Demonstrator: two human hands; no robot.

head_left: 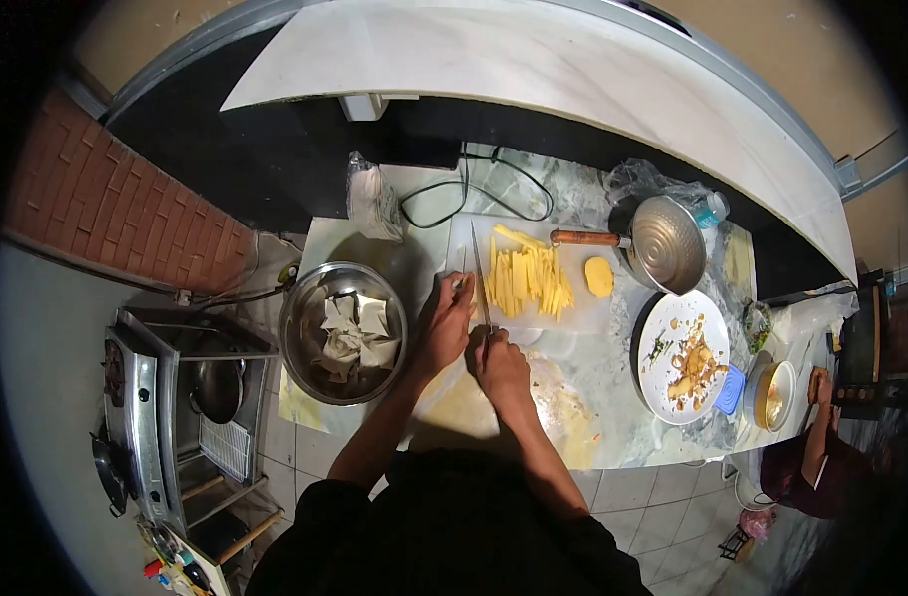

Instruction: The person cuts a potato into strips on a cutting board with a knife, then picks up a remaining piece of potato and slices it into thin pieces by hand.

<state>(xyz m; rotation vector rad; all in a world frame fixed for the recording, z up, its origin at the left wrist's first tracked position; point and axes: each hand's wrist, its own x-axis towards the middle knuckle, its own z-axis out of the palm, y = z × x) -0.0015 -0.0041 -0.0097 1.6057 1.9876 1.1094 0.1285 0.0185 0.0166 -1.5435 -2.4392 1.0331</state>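
My right hand (500, 366) grips the handle of a long knife (480, 280), whose blade points away from me across a white cutting board (573, 313). My left hand (444, 316) rests on the board's left edge, fingertips beside the blade. A pile of yellow cut strips (526, 278) lies just right of the blade. A yellow uncut piece (599, 276) sits further right on the board.
A steel bowl (300, 310) holding pale folded pieces sits left of my hands. A metal pot with a wooden handle (664, 243) and a white plate with food scraps (662, 382) are to the right. A stove (146, 397) stands below left. Another person (816, 452) sits at lower right.
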